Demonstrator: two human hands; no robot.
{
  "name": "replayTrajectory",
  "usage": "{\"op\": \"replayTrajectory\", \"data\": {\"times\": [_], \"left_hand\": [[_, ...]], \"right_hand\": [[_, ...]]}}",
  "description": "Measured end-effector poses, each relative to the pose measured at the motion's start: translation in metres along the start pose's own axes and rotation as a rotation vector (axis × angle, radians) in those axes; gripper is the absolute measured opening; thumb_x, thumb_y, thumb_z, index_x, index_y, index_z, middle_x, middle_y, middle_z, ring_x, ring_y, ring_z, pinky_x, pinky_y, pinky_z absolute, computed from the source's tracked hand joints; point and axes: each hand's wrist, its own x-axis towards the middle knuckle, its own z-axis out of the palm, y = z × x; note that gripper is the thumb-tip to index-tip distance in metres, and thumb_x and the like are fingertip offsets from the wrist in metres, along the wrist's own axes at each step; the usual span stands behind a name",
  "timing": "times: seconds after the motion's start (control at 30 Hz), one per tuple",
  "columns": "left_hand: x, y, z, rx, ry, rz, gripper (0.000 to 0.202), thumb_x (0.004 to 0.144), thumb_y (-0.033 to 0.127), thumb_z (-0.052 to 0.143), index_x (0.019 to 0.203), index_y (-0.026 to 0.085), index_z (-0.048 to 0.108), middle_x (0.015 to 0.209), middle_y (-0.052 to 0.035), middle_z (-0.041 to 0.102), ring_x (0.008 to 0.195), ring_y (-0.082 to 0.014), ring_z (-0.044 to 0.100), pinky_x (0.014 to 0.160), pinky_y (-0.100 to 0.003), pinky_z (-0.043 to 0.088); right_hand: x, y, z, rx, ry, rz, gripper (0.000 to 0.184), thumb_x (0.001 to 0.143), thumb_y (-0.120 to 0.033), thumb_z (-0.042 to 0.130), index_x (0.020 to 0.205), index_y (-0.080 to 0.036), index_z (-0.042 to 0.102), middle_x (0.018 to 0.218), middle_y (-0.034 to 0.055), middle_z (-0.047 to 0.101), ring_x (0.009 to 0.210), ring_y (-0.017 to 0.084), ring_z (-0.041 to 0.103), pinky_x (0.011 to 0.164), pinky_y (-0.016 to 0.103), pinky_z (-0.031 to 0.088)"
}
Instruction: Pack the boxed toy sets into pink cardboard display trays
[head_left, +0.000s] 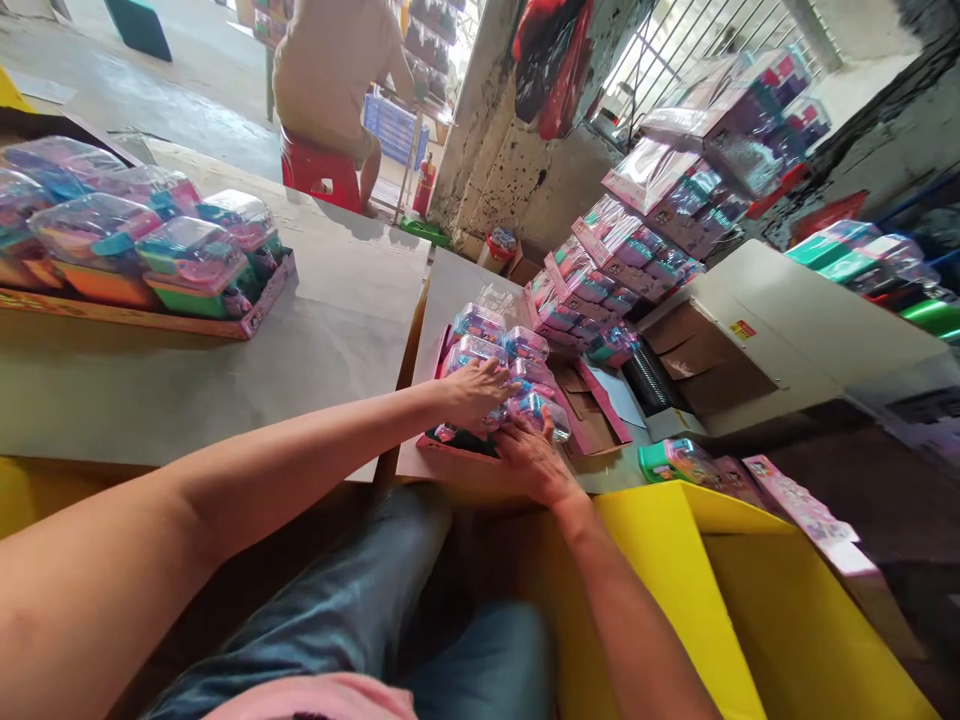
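Note:
A shallow pink display tray [459,446] holds several small plastic boxes with clear domed lids, coloured pink, blue and purple inside. My left hand [477,394] lies palm down across the boxes in the middle of the tray, fingers stretched forward over the lids. At the near right corner my right hand [536,458] has its fingers around the end of one clear-lidded plastic box [541,408]. The two hands are close together, and they partly hide the boxes under them.
On the table [337,380] at left stands another filled tray [262,310]. Stacked wrapped trays [600,265] rise behind at right. An open brown carton [592,415] and a yellow box [652,560] are at my right. A person [334,70] sits on a red stool [319,178].

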Motion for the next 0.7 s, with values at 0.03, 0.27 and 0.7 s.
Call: {"op": "replayTrajectory", "data": {"times": [0.03, 0.27, 0.7], "left_hand": [[0.0, 0.001, -0.002, -0.028, 0.008, 0.02, 0.089, 0.077, 0.053, 0.073, 0.149, 0.014, 0.039, 0.147, -0.0225, 0.042, 0.13, -0.0395, 0.04, 0.102, -0.049, 0.041], [0.025, -0.002, -0.011, -0.247, 0.076, -0.369, 0.066, 0.1, 0.049, 0.034, 0.153, 0.01, 0.032, 0.162, -0.0198, 0.021, 0.149, -0.0405, 0.016, 0.117, -0.06, 0.021], [0.026, 0.008, 0.01, -0.024, 0.233, -0.148, 0.048, 0.1, 0.037, 0.037, 0.138, 0.01, 0.052, 0.138, -0.0179, 0.052, 0.133, -0.0332, 0.042, 0.11, -0.047, 0.037]], "right_hand": [[-0.001, 0.003, -0.007, 0.089, 0.054, -0.005, 0.026, 0.098, -0.021, 0.046, 0.115, -0.026, 0.065, 0.119, 0.0046, 0.07, 0.129, 0.022, 0.054, 0.124, 0.058, 0.007], [0.036, 0.04, -0.037, 0.213, 0.281, 0.524, 0.055, 0.103, -0.034, 0.025, 0.15, -0.008, 0.038, 0.16, 0.0153, 0.032, 0.152, 0.025, 0.02, 0.124, 0.047, 0.018], [0.05, 0.044, -0.005, 0.044, 0.242, 0.546, 0.053, 0.102, -0.045, 0.033, 0.148, -0.022, 0.046, 0.155, 0.0109, 0.039, 0.142, 0.03, 0.035, 0.114, 0.049, 0.035]]}}
